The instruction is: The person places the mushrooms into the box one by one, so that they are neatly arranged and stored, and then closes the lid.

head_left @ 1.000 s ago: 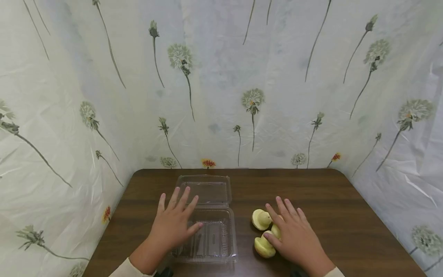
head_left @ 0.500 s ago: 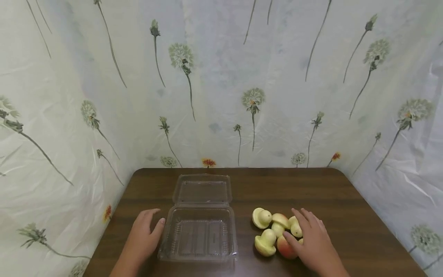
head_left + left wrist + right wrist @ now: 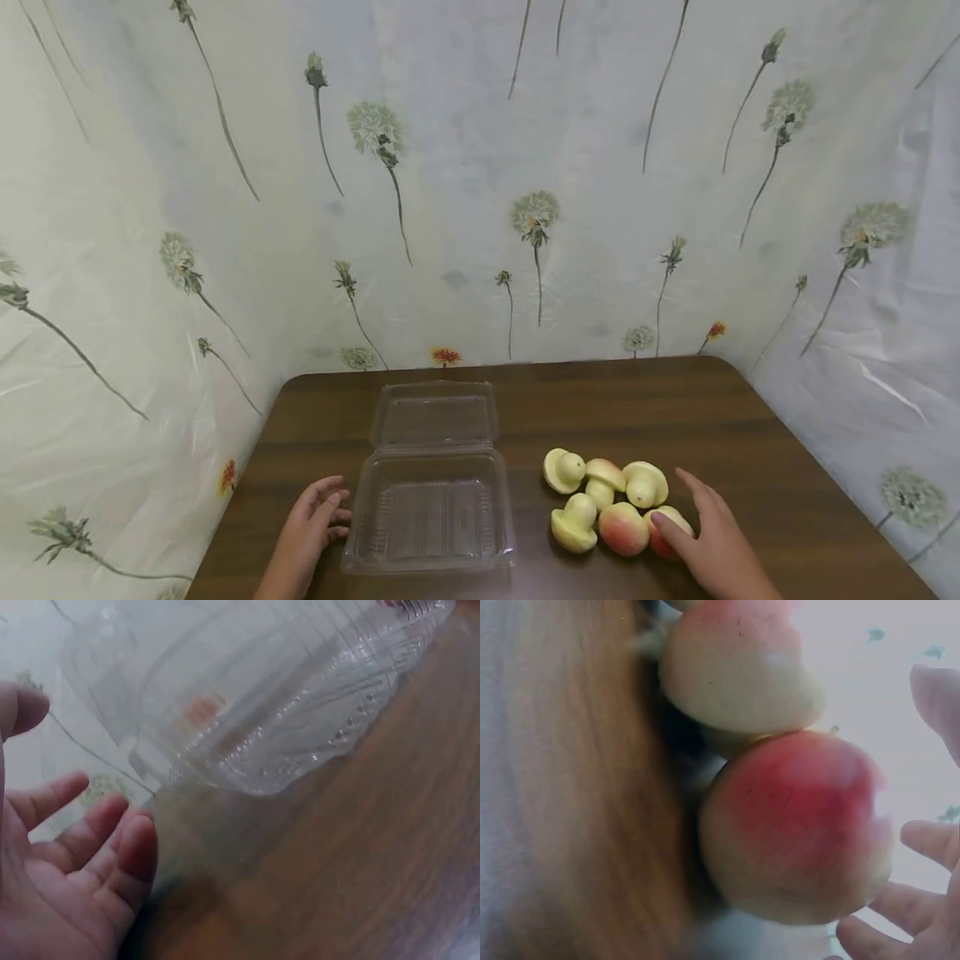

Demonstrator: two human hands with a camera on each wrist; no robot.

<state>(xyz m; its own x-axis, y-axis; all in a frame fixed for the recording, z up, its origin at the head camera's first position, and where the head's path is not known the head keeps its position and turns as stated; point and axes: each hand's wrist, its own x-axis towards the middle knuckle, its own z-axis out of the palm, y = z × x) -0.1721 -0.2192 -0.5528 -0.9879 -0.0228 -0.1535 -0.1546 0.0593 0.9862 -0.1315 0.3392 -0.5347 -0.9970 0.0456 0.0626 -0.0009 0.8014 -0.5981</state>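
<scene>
Clear plastic box (image 3: 429, 518) lies on the brown table (image 3: 750, 433), lid (image 3: 435, 414) swung flat behind the tray, tray empty; this box is the landmark for what follows. Left hand (image 3: 309, 533) rests on the table just to the box's left, fingers loosely curled, fingertips at or nearly at the tray's rim, holding nothing; the left wrist view shows the fingers (image 3: 97, 840) apart from the box wall (image 3: 285, 720). To the right of the box, near but not touching it, sits a cluster of fruit pieces: pale yellow-green mushroom-like shapes (image 3: 564, 471) toward the back, two reddish peaches (image 3: 622, 528) toward the front. Right hand (image 3: 712, 546) lies at the far side of the cluster from the box, fingers mostly straight, thumb tip against the rightmost peach (image 3: 667, 525); nothing gripped; the right wrist view shows a red peach (image 3: 799, 825) close before spread fingers (image 3: 930, 840). Judgement: loading of the box has not begun; hand is at the reach stage; next move calls for closing fingers round one piece and carrying it left over the tray rim. Hidden: rightmost peach partly behind the thumb; forearms cut off by frame edge; wrist views blurred, contact with the rim cannot be settled.
</scene>
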